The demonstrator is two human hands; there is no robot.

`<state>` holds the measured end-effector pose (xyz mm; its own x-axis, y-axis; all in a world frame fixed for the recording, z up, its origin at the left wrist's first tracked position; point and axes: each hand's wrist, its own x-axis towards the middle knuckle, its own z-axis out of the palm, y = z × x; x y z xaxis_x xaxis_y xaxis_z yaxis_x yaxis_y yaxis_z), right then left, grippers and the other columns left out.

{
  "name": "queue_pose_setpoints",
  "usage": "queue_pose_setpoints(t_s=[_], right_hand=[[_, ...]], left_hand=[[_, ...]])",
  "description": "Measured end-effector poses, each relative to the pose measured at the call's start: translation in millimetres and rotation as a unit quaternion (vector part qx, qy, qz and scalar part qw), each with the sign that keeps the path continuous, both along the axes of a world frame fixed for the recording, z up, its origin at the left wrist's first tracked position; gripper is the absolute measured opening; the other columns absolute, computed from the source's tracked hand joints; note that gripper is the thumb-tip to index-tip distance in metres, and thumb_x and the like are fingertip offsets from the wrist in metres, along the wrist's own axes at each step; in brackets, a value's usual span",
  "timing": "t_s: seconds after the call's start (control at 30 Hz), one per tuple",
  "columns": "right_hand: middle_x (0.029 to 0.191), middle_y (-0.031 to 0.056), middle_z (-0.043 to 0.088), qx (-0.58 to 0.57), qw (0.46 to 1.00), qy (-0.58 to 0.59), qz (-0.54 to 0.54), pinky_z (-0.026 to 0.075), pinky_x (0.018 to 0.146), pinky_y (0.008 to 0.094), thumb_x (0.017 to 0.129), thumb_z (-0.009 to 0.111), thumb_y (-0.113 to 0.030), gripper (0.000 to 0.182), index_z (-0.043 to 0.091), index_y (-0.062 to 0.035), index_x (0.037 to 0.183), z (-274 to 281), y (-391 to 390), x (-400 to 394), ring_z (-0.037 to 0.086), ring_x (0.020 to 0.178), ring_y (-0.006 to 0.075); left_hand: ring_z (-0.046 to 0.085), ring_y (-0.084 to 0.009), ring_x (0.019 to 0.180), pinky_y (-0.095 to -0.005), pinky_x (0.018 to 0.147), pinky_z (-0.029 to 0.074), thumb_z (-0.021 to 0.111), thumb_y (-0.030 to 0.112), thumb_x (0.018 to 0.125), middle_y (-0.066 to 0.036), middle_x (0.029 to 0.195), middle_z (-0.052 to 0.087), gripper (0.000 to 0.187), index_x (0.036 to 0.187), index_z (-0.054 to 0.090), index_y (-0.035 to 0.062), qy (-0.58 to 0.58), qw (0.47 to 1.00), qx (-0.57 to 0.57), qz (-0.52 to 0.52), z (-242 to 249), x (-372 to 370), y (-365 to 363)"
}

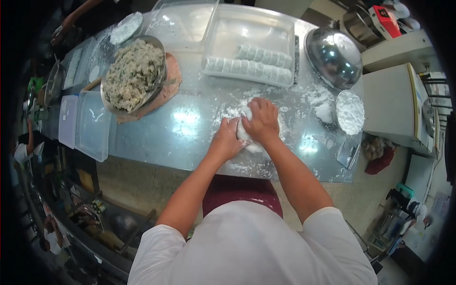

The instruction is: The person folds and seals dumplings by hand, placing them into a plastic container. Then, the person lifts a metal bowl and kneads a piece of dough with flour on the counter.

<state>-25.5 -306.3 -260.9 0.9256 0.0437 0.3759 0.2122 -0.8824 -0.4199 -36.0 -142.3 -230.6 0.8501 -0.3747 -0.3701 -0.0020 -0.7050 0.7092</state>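
A lump of white, floury dough (pixel 245 135) lies on the metal table in front of me, partly hidden by my hands. Against its left side presses my left hand (pixel 227 139), fingers curled on it. My right hand (pixel 261 121) grips the dough from above and the right, with its fingers bent over the far side. Loose flour is scattered on the table around both hands. Beyond them, a clear plastic tray (pixel 205 68) holds two rows of white, flour-dusted rolled pieces (pixel 247 70).
At left stands a big bowl of lumpy filling (pixel 133 76) on a brown board (pixel 173 78). A bowl of flour (pixel 350 112) and an upturned metal bowl (pixel 334 58) are on the right. Empty plastic containers (pixel 92 126) sit at the left edge. Other people are in the background.
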Motion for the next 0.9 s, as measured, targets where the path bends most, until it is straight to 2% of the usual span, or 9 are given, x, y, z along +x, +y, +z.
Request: queue_pose_setpoints(t_s=[0.2,0.33,0.4,0.53,0.6,0.67,0.77,0.83,0.9], right_hand=[[0.097,0.0103,0.061,0.151,0.976,0.153,0.046,0.042,0.084,0.0463,0.077,0.077,-0.025,0.029,0.064,-0.0093,0.098,15,-16,-40,0.057,0.095,0.032],[0.095,0.0086,0.059,0.028,0.995,0.09,-0.01,0.042,0.08,0.0451,0.077,0.076,-0.028,0.025,0.065,-0.0106,0.092,-5,2,-55,0.057,0.093,0.0304],[0.094,0.0096,0.058,-0.021,0.999,0.024,-0.029,0.042,0.079,0.0443,0.076,0.077,-0.026,0.023,0.065,-0.0106,0.089,-20,8,-23,0.057,0.093,0.0319],[0.094,0.0063,0.059,0.009,0.999,0.041,0.001,0.044,0.081,0.0422,0.077,0.074,-0.029,0.021,0.069,-0.0133,0.09,-5,7,14,0.057,0.092,0.0287],[0.102,0.0083,0.063,0.031,0.995,0.095,0.004,0.047,0.089,0.0428,0.08,0.072,-0.026,0.02,0.071,-0.0121,0.094,-3,-5,13,0.059,0.1,0.0302],[0.119,0.0134,0.063,0.276,0.96,0.033,0.039,0.047,0.098,0.0444,0.087,0.069,-0.024,0.023,0.072,-0.0102,0.105,-12,-43,11,0.06,0.112,0.0333],[0.143,0.019,0.052,0.167,0.979,0.085,-0.082,0.038,0.113,0.048,0.096,0.062,-0.027,0.04,0.064,-0.0079,0.13,-28,-92,-10,0.051,0.132,0.0355],[0.159,0.0203,0.036,-0.108,0.98,0.141,-0.093,0.024,0.122,0.0501,0.101,0.055,-0.035,0.056,0.047,-0.0064,0.149,-38,-91,-27,0.035,0.147,0.0354],[0.167,0.0193,0.021,-0.047,0.968,0.243,-0.048,0.008,0.126,0.0504,0.103,0.049,-0.043,0.065,0.037,-0.0056,0.155,-24,-59,-32,0.018,0.155,0.0361]], left_hand=[[0.064,-0.0454,0.105,-0.0499,0.09,0.053,0.079,0.013,0.076,-0.024,0.113,0.066,0.057,0.126,0.052,0.0034,-0.088,0.996,0.013,0.003,-18,-4,-11],[0.067,-0.0502,0.098,-0.0565,0.086,0.053,0.074,0.023,0.083,-0.03,0.103,0.069,0.061,0.134,0.046,0.0056,0.056,0.996,0.001,-0.064,-36,-11,4],[0.066,-0.051,0.098,-0.0565,0.085,0.053,0.076,0.026,0.083,-0.031,0.102,0.069,0.065,0.135,0.044,0.0049,0.096,0.986,-0.134,0.035,-47,-11,18],[0.071,-0.0442,0.095,-0.0464,0.083,0.056,0.082,0.032,0.081,-0.025,0.101,0.072,0.068,0.135,0.048,0.0072,-0.029,0.999,0.001,0.03,-15,28,18],[0.069,-0.0433,0.101,-0.0459,0.087,0.055,0.084,0.038,0.079,-0.026,0.106,0.071,0.073,0.136,0.05,0.0065,-0.014,1.0,0.012,0.022,-2,42,14],[0.068,-0.0431,0.107,-0.0469,0.092,0.053,0.084,0.044,0.077,-0.028,0.11,0.07,0.078,0.135,0.05,0.0053,-0.014,0.999,0.006,-0.051,8,50,7],[0.067,-0.044,0.107,-0.0496,0.091,0.052,0.083,0.046,0.078,-0.028,0.111,0.069,0.076,0.134,0.053,0.0043,-0.092,0.993,0.019,-0.068,-15,47,3],[0.067,-0.0446,0.105,-0.05,0.09,0.053,0.083,0.044,0.079,-0.027,0.11,0.07,0.074,0.133,0.054,0.004,-0.123,0.989,0.017,-0.079,-15,49,-6],[0.067,-0.0458,0.103,-0.0506,0.088,0.053,0.082,0.041,0.08,-0.027,0.108,0.07,0.068,0.13,0.055,0.0036,-0.056,0.997,0.012,-0.044,-8,40,-10]])
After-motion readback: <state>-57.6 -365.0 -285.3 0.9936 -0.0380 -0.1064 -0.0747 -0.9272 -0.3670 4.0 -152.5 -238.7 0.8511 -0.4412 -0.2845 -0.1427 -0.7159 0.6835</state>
